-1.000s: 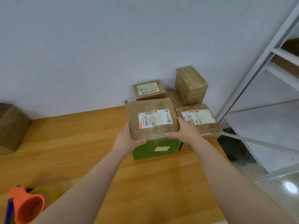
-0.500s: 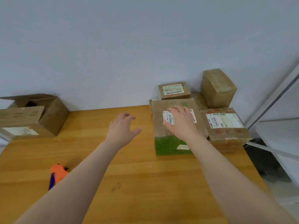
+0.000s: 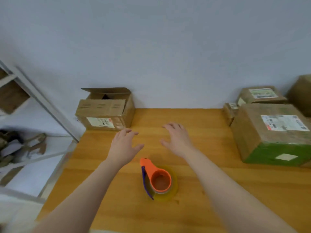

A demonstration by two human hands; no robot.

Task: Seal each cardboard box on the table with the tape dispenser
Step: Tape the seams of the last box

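nearest, the tape dispenser (image 3: 156, 179) lies flat on the wooden table (image 3: 218, 199) between the two forearms, its orange core facing up and its purple part along the left side. nobody holds it. it sits where either hand could drop back onto it.

a little farther, the left hand (image 3: 123, 147) and the right hand (image 3: 178, 142) hover backs-up over the wood, apart from each other. their fingers are spread and loosely bent, gripping nothing.

the left hand is near the open box (image 3: 106, 110), so i judge that box is what they are going for. it stands at the far left corner against the wall (image 3: 151, 47) with a top flap raised, so it is not yet sealed.

on the right, the big box (image 3: 269, 135), with a green near face and a white label on top, sits by the right edge. smaller boxes (image 3: 260, 95) are behind it at the wall. their tops look closed, but i cannot tell whether they are taped.

bare wood runs from the open box to the dispenser, room enough to slide the box nearer. the left table edge runs just beside that box, with a metal shelf rack (image 3: 42, 101) beyond, so a pull should go right and near, not left.
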